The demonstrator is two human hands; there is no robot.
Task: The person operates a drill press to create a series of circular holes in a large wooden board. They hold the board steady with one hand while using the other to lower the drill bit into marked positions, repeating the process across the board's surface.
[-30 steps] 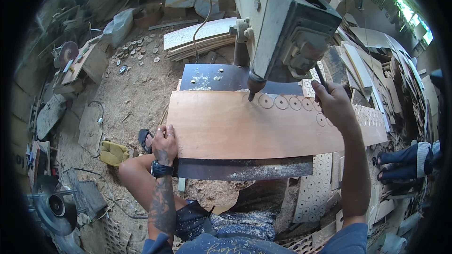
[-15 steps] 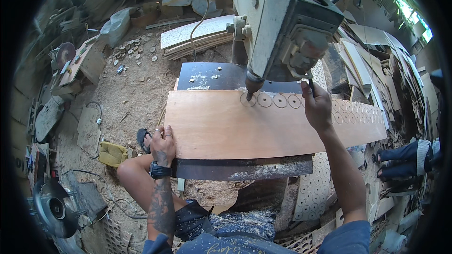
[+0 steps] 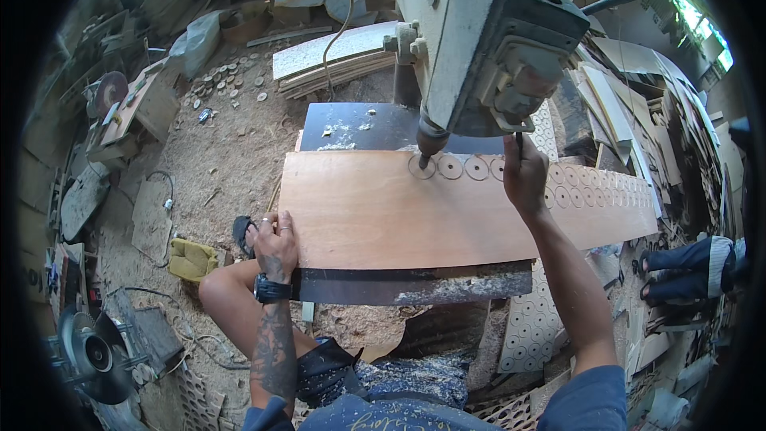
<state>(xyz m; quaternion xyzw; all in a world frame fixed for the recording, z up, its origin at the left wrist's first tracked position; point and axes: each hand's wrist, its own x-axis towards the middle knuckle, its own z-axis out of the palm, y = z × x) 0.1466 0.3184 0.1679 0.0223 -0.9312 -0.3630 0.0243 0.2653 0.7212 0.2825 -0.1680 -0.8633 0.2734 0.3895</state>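
A long plywood sheet [image 3: 359,215] lies across the dark worktable [image 3: 415,287] of a drill press [image 3: 479,48]. The press's bit [image 3: 424,164] is down at the sheet's far edge, inside a ring-shaped cut. A row of cut circles with centre holes runs rightward from it, becoming several rows towards the right end. My left hand [image 3: 275,243], with rings and a watch at the wrist, grips the sheet's left edge. My right hand [image 3: 527,179] is closed around the press's feed lever [image 3: 520,142], above the sheet. Its fingers partly hide the lever and some circles.
Sawdust and small wooden discs [image 3: 219,84] cover the floor at the far left. Stacked boards [image 3: 343,56] lie behind the press; offcuts [image 3: 638,112] lean at the right. A fan [image 3: 96,355] stands near left. Another person's legs [image 3: 678,271] show at the right.
My right hand has swung slightly left with the lever, and another lever at the upper right has turned. The sheet looks shifted slightly right. My left hand keeps its place.
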